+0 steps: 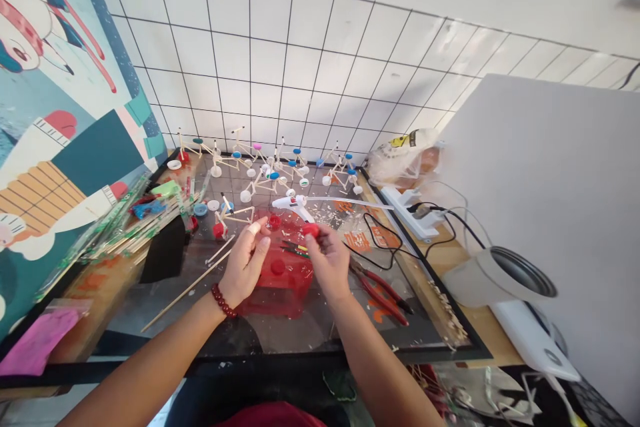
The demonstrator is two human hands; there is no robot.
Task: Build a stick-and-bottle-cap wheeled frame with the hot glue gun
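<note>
My right hand (330,257) pinches a red bottle cap (311,230) between thumb and fingers. To its left, my left hand (245,263) has thumb and forefinger apart, with nothing visible between them; a white wrap covers one finger and a beaded bracelet circles the wrist. Beneath both hands lies a translucent red plastic piece (285,300). Another red cap (275,222) rests just past the left fingertips. Beyond the hands is a white glue gun (295,205). Red-handled pliers (383,290) lie right of my right hand, and a small dark tool (295,249) is partly hidden between the hands.
Several stick models with caps (273,170) stand along the back. Bundled sticks (145,227), a black sheet (164,250) and a pink packet (43,340) are on the left. A power strip (413,213), black cord (385,257) and roll (500,273) occupy the right.
</note>
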